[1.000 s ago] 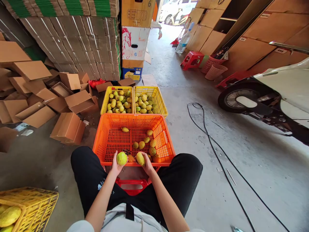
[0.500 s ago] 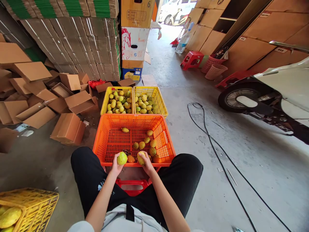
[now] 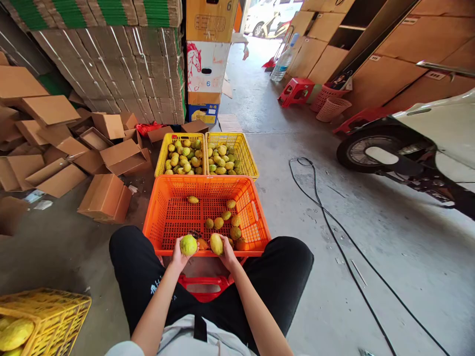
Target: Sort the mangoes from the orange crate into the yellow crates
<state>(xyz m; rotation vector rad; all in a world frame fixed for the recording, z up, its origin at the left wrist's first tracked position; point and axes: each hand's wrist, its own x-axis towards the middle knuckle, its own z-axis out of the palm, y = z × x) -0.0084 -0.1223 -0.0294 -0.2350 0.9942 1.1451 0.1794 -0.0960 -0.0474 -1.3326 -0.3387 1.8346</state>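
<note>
My left hand (image 3: 178,257) is closed around a round green-yellow fruit (image 3: 188,245) at the near edge of the orange plastic crate (image 3: 152,225). In my right hand (image 3: 226,253), a more oval, yellower fruit (image 3: 216,244) is gripped from its right side. The two fruits are held apart, side by side, low over the crate's front rim. Several yellow-brown fruits lie in the crate, mostly on its right side, with a single fruit (image 3: 192,200) near the back. An orange-coloured fruit (image 3: 202,244) shows between my hands. The exact kind of fruit is unclear.
Two yellow crates (image 3: 256,165) of similar fruit stand behind the orange one. Another yellow crate (image 3: 63,316) is at lower left. Loose cardboard boxes (image 3: 104,198) lie left. A black cable (image 3: 326,210) crosses the floor at right, near a parked scooter (image 3: 415,148).
The fruit in my right hand has turned, and my fingers have slid to its right side, leaving more of it showing. The left-hand fruit has turned slightly.
</note>
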